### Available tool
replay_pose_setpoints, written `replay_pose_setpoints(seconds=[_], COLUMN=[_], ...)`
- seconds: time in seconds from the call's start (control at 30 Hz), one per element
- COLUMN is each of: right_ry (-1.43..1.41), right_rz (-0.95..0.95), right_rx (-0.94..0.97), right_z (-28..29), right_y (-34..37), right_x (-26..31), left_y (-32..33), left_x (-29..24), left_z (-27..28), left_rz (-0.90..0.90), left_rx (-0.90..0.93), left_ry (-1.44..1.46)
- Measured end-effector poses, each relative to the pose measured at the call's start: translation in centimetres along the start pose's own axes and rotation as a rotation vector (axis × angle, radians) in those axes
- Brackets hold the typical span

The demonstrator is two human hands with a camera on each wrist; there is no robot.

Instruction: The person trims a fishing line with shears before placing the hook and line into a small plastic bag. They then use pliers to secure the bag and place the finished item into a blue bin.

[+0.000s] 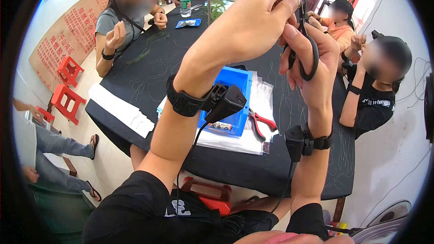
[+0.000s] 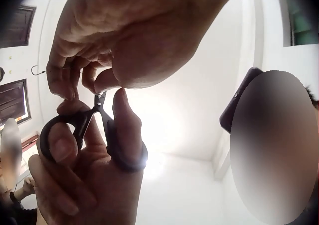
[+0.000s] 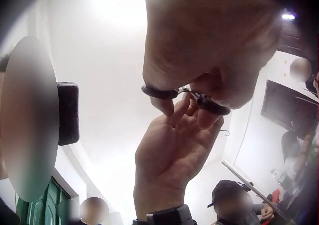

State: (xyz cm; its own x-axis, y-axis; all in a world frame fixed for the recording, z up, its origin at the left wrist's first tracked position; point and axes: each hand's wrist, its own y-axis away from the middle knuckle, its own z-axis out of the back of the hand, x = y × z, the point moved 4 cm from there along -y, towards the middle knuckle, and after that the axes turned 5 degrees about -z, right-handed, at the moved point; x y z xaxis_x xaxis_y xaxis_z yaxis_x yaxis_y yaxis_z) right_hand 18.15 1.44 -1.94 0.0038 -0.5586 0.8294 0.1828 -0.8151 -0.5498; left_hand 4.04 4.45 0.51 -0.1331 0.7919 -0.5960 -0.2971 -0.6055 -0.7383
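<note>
My left hand (image 1: 239, 29) is raised above the table and pinches a small dark fish hook (image 2: 36, 74) between thumb and fingers. The hook's bend sticks out past the fingertips, while its shank is mostly hidden among them. Close beside it, my right hand (image 1: 323, 47) holds black-handled scissors (image 1: 315, 56), thumb and a finger through the loops. In the left wrist view the blades are slightly parted, their tips right at the left hand's fingertips. Seen from the right wrist, the scissor loops (image 3: 212, 105) overlap the left fingers.
Below the hands, a blue tray (image 1: 237, 81) stands on white sheets and plastic bags on the black-covered table (image 1: 235, 176). Red-handled pliers (image 1: 260, 126) lie beside it. Thin green lines (image 1: 144, 54), a water bottle (image 1: 186, 4) and a blue packet (image 1: 188, 23) lie farther off. Several people sit around.
</note>
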Motion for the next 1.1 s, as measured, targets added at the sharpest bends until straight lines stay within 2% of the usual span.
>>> replay_pose_setpoints(seconds=[0.5,1.1], right_ry=[0.174,0.372], right_rz=[-0.020,0.067], right_rx=[-0.036,-0.179], right_z=[0.4,0.8], right_y=[0.0,-0.2], right_x=[0.0,-0.6], left_y=[0.1,0.0], left_x=[0.0,0.3], left_z=[0.2,0.7], left_rz=[0.003,-0.002], left_rx=[0.012,0.017], left_ry=[-0.035,-0.095])
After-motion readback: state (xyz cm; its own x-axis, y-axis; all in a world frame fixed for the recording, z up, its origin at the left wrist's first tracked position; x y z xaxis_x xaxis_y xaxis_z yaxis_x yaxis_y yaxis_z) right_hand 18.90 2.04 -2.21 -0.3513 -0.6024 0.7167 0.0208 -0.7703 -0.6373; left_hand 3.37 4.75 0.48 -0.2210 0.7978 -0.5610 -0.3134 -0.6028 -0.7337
